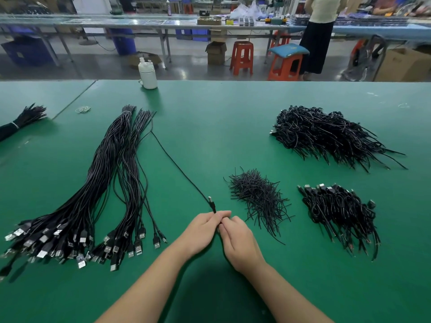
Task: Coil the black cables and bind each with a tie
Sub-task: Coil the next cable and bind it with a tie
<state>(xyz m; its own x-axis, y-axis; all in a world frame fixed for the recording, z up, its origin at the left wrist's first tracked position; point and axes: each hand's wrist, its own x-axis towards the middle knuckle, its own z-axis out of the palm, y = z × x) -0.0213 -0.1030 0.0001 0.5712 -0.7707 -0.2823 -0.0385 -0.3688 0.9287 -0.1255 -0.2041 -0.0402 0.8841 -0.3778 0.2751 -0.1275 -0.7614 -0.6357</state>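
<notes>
Near the front edge of the green counter point(210, 117), the left hand point(205, 231) and the right hand point(238, 243) meet, fingers curled, and both pinch one black cable point(177, 164) just below its plug. This cable runs away toward the far-left loose cables point(112, 183). Ties point(258, 197) lie just right of the hands; coiled cables point(338, 210) lie further right.
</notes>
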